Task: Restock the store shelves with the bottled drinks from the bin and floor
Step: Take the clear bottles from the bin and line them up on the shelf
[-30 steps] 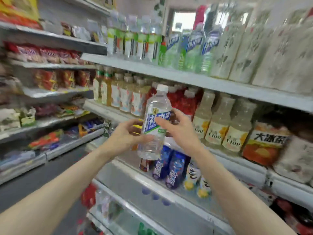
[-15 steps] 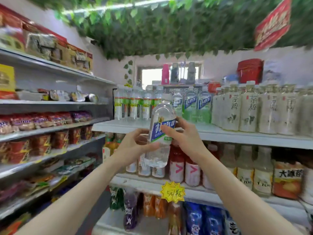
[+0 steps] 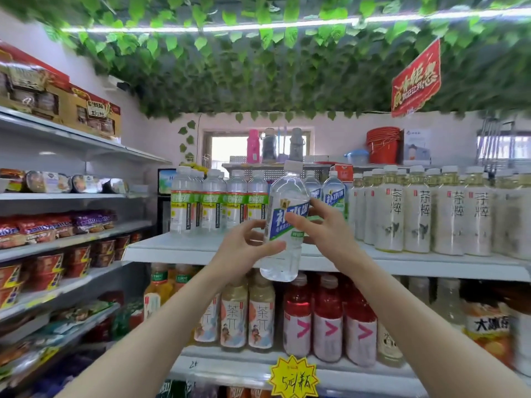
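A clear drink bottle (image 3: 283, 254) with a blue-and-green label and white cap is held upright between both hands, in front of the top shelf (image 3: 178, 249). My left hand (image 3: 244, 251) grips its lower left side, thumb across the front. My right hand (image 3: 321, 228) grips the label from the right. Its base hangs just below the shelf's front edge. Two matching blue-label bottles (image 3: 333, 196) stand on that shelf right behind it.
Green-label water bottles (image 3: 212, 202) stand left on the top shelf, white tea bottles (image 3: 416, 211) to the right. The shelf below holds tea bottles (image 3: 247, 317) and red drinks (image 3: 327, 320). Snack shelves (image 3: 57, 239) line the left wall. A yellow price tag (image 3: 293, 377) hangs low.
Both hands have lifted the bottle from the lower shelves up to top-shelf height, and my view has tilted upward with it. The grip looks the same.
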`<action>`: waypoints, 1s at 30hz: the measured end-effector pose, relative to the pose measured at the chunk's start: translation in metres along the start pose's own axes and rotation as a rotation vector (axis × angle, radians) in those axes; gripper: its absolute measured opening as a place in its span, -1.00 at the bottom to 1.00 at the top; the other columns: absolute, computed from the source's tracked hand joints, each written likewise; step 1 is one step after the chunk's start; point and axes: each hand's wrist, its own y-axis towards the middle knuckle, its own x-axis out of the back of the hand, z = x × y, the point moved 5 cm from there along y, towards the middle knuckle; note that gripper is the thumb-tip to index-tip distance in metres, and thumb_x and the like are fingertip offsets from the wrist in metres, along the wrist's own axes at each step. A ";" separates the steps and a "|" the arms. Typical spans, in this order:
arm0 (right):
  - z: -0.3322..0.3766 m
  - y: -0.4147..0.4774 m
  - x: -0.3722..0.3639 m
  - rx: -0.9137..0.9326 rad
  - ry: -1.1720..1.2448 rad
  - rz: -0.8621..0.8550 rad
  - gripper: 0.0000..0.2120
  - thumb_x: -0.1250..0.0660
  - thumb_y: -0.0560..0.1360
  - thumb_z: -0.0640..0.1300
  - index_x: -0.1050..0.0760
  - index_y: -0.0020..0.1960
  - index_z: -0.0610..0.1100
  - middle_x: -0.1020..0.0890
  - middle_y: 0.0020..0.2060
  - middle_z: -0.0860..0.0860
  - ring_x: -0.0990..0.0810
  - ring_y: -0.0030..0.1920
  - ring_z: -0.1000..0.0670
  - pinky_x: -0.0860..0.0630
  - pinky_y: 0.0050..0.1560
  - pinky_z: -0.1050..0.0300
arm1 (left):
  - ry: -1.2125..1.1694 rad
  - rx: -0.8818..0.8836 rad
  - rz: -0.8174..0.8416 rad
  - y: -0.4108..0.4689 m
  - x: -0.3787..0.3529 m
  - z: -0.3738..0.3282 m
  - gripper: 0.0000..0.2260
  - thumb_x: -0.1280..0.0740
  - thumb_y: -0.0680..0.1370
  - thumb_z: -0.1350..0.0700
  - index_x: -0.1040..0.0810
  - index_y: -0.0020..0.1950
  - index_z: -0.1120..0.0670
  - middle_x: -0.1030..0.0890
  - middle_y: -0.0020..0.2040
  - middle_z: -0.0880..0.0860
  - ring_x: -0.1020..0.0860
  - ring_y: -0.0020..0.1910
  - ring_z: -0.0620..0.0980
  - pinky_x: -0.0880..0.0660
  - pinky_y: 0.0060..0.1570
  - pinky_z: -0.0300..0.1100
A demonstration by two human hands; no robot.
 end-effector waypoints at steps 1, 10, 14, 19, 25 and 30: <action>-0.004 0.004 0.005 0.007 -0.006 -0.004 -0.73 -0.48 0.41 -0.03 -0.56 0.09 0.00 -0.68 -0.03 -0.04 -0.69 -0.06 -0.05 -0.60 0.02 -0.20 | -0.002 -0.006 0.005 0.009 -0.006 0.003 -0.51 -0.52 0.37 -0.05 -0.48 0.25 -0.01 -0.64 0.06 0.02 -0.62 0.01 -0.05 -0.54 0.01 -0.21; -0.050 0.065 0.046 0.042 -0.065 -0.032 -0.80 -0.47 0.41 -0.02 -0.56 0.01 0.08 -0.68 -0.05 -0.03 -0.66 -0.02 -0.11 -0.59 0.01 -0.21 | -0.017 -0.009 -0.018 0.093 -0.046 0.033 -0.41 -0.54 0.33 -0.10 -0.46 0.30 -0.01 -0.61 0.10 0.06 -0.59 0.07 -0.02 -0.50 0.06 -0.18; -0.072 0.089 0.056 0.040 -0.091 -0.010 -0.84 -0.45 0.44 -0.03 -0.53 -0.03 0.14 -0.66 -0.03 -0.01 -0.65 -0.02 -0.06 -0.61 0.03 -0.10 | -0.023 0.009 -0.015 0.120 -0.058 0.044 -0.45 -0.53 0.37 -0.05 -0.47 0.30 0.02 -0.61 0.08 0.06 -0.58 0.07 -0.03 -0.47 -0.04 -0.31; -0.100 0.114 0.060 0.042 -0.113 -0.002 -0.85 -0.45 0.45 -0.07 -0.52 -0.08 0.13 -0.67 -0.07 0.05 -0.64 0.01 -0.05 -0.59 0.06 -0.08 | 0.003 0.012 0.006 0.141 -0.068 0.055 -0.60 -0.45 0.47 0.11 -0.46 0.27 0.04 -0.60 -0.08 -0.09 -0.56 -0.12 -0.23 -0.41 -0.30 -0.55; -0.128 0.137 0.054 0.019 -0.146 0.023 -0.75 -0.46 0.43 0.03 -0.54 0.08 0.08 -0.67 -0.02 0.10 -0.64 0.02 -0.01 -0.56 0.12 -0.15 | 0.059 0.043 0.027 0.163 -0.068 0.072 -0.70 -0.41 0.50 0.11 -0.36 0.12 -0.07 -0.48 -0.13 -0.22 -0.46 -0.17 -0.35 -0.39 -0.31 -0.55; -0.141 0.150 0.047 -0.038 -0.100 0.044 -0.63 -0.44 0.44 0.04 -0.52 0.21 -0.02 -0.67 0.02 0.08 -0.62 0.08 -0.04 -0.52 0.18 -0.21 | 0.068 0.095 0.080 0.175 -0.061 0.078 -0.67 -0.40 0.51 0.11 -0.42 0.23 0.07 -0.55 -0.01 -0.12 -0.52 -0.02 -0.22 -0.49 -0.02 -0.37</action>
